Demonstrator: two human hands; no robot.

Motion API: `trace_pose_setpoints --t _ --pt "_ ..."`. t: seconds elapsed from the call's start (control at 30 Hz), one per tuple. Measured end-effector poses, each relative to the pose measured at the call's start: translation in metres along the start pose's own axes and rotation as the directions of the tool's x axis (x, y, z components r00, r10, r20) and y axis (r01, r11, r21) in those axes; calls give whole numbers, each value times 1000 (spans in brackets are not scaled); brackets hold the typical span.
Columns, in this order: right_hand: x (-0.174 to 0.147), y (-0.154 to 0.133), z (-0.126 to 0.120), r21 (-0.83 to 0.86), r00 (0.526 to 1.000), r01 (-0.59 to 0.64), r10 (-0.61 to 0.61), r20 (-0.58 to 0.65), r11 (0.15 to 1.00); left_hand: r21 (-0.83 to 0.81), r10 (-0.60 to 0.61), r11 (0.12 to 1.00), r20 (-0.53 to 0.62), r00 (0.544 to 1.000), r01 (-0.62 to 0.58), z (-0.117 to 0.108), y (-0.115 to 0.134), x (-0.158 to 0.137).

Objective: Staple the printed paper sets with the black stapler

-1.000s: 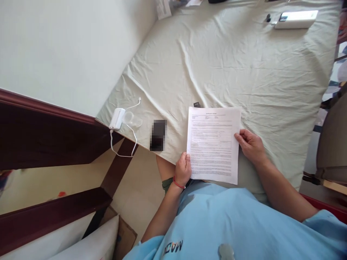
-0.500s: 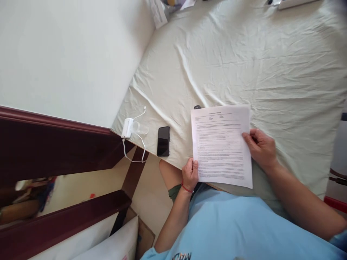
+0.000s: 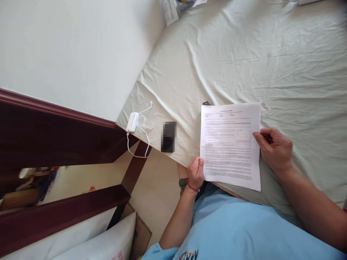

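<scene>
A printed sheet of paper (image 3: 230, 146), perhaps more than one in a stack, is held up between my hands near the bed's edge. My left hand (image 3: 195, 172) grips its lower left edge with the thumb on top, and a red string circles that wrist. At the paper's right edge, my right hand (image 3: 275, 148) pinches the side between thumb and curled fingers. A small black object (image 3: 206, 103) peeks out behind the top left corner; the rest of it is hidden. The lines of print are too small to read.
On the light green sheet (image 3: 176, 83) lies a dark phone (image 3: 168, 137), blurred out. Left of it are a white adapter (image 3: 132, 122) with a cable and a clear plastic piece (image 3: 146, 123). A dark wooden frame (image 3: 67, 135) borders the left side. White sacks (image 3: 108, 238) stand below.
The view has shifted, so the phone, adapter and bed appear moved. Both hands still hold the paper; the right hand sits slightly farther out at its right edge.
</scene>
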State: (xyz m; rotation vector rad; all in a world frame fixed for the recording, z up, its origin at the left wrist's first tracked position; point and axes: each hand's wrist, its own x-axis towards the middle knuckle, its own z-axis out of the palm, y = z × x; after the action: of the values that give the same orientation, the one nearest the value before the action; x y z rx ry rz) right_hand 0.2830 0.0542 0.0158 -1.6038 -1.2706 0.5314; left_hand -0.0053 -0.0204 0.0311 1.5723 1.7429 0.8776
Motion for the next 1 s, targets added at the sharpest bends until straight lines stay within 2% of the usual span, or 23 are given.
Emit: trace_pose_setpoints --t 0.1,0.3,0.37,0.5,0.57,0.73,0.8,0.87,0.93,1.0 --pt "1 -3 -1 -41 1000 27 -27 -11 999 12 1 1000 -9 1000 -1 0 0 1" --pt "0 -3 0 27 997 -65 66 -32 998 76 14 997 -24 1000 -12 0 1 5" --pt "-1 -2 0 10 999 -8 8 -46 1000 77 14 997 -23 1000 -12 0 1 5" --pt "1 -6 -5 -62 974 199 -204 -100 978 73 16 997 -25 1000 -15 -1 0 6" --pt "2 -9 -8 -70 966 235 -241 -89 969 68 20 998 -30 999 -18 -1 1 6" --pt "0 -19 -11 -29 994 105 -105 9 994 69 11 998 -50 999 -8 -2 6 7" --pt "-1 -21 -12 67 997 58 -61 52 996 74 6 997 -55 998 -2 -2 8 7" --pt "-2 -21 -13 232 988 20 -55 147 973 76 9 997 -55 998 -5 -3 8 7" --pt "-2 -21 -15 391 947 -45 -86 311 919 73 18 997 -50 999 -14 -3 7 8" --pt "0 -21 -19 491 856 -119 -161 491 863 59 27 998 -42 999 -25 -3 5 9"
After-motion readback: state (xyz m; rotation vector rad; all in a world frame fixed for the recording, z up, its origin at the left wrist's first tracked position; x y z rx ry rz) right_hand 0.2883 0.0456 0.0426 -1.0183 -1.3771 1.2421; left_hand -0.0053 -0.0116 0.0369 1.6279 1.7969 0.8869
